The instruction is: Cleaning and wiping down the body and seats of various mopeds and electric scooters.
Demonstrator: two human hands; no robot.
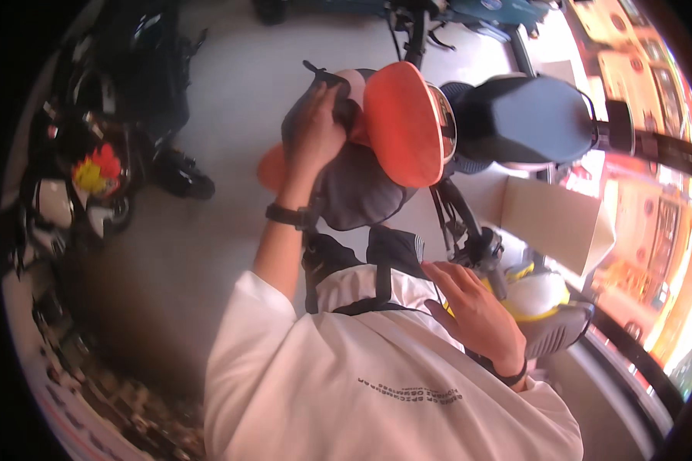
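My left hand [321, 127], with a black watch at the wrist, reaches forward. Its fingers curl over a dark grey soft item [300, 115] that looks like a cap. Right beside it is an orange cap-like piece [401, 123] with a curved brim shape. A larger dark rounded piece [361, 188] lies under my wrist, and a bit of orange [271, 167] shows to its left. How these pieces join is hard to make out. Near my waist, my right hand [477, 311] is open, fingers stretched out, holding nothing that I can see.
A dark padded seat-like shape [527, 119] is ahead to the right, with handlebar parts [469, 234] below it. A pale box [553, 219] and a white-and-yellow round item [534, 296] are at the right. Dark motorbikes [92, 180] line the left side.
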